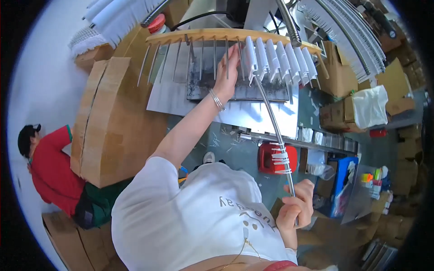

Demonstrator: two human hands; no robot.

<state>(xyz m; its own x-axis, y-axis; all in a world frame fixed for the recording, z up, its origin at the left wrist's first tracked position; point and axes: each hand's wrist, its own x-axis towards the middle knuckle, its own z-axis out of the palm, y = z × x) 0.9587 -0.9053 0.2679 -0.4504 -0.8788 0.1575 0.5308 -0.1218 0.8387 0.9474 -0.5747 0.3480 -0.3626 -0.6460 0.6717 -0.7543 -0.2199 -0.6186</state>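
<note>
A long wooden bar with thin metal rods hanging from it spans the far side. My left hand reaches up among the rods near the middle, fingers stretched out and partly behind a rod. Folded white pieces hang in a row on the rods at the bar's right. My right hand, low at the right, is closed round the near end of a long metal rod. Several thin white loops sit on this rod. Its far tip reaches the leftmost white pieces; whether they touch is unclear.
A dark flat plate lies on the metal tabletop under the rods. A big cardboard box stands at the left; beyond it sits a person in red. A red stool and a blue crate stand at the right.
</note>
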